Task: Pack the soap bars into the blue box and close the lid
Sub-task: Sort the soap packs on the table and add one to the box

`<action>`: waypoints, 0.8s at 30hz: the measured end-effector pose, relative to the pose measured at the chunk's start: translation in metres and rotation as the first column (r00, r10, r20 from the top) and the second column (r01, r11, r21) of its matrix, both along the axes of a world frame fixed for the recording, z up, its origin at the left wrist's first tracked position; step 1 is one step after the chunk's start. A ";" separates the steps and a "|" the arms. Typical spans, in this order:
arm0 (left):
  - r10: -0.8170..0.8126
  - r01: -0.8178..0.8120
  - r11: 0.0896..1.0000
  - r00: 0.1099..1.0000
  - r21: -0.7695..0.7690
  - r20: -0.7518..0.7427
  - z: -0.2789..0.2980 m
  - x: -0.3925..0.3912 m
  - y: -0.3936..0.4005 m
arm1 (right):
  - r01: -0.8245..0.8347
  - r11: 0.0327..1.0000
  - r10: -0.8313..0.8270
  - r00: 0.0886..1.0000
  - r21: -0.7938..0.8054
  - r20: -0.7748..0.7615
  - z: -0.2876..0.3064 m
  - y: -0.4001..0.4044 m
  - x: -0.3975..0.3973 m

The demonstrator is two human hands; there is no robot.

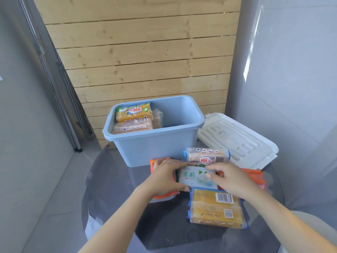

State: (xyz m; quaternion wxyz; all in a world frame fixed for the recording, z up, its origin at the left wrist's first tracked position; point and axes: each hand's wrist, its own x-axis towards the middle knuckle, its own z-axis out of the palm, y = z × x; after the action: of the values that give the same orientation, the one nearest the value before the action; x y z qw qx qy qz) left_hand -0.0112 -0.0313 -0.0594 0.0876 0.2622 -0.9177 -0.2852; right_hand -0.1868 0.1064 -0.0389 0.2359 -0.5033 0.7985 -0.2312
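The blue box [160,143] stands open at the back of a round glass table [116,189], with several yellow soap packs [134,117] stacked in its left half. Its white lid [237,141] lies to the right. In front of the box my left hand [164,177] and my right hand [229,178] grip the two ends of a white-and-green soap bar [196,177]. Around it lie a yellow soap pack [207,157] behind, another yellow soap pack [217,209] in front, and orange soap packs at the left [155,162] and right [255,177].
A wooden slatted wall [142,52] rises behind the table. Grey walls close in on both sides. A pale rounded seat edge [310,221] shows at the lower right.
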 end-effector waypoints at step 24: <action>0.146 -0.175 0.984 0.906 -0.037 -0.397 0.132 0.008 -0.023 | 0.287 0.846 -0.031 0.868 -0.450 0.496 0.118 -0.049 -0.004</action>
State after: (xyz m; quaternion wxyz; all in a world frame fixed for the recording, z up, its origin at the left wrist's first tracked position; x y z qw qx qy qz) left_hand -0.0030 -0.0548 0.0723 0.3024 0.2708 -0.8665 -0.2906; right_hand -0.1906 0.0575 0.0790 0.2602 -0.4058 0.6670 -0.5681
